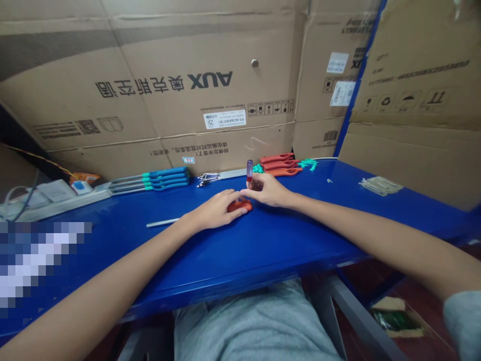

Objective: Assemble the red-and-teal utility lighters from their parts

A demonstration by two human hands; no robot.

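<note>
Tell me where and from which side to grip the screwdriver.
Likely the purple upper end of the screwdriver, from above: it stands roughly upright with that end sticking up free, while the right hand holds it lower down and the left hand holds the orange handle close by.

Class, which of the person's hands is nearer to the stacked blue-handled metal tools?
Left. The left hand lies to the right of the stacked blue-handled metal tools and nearer the camera; the right hand is farther right.
</note>
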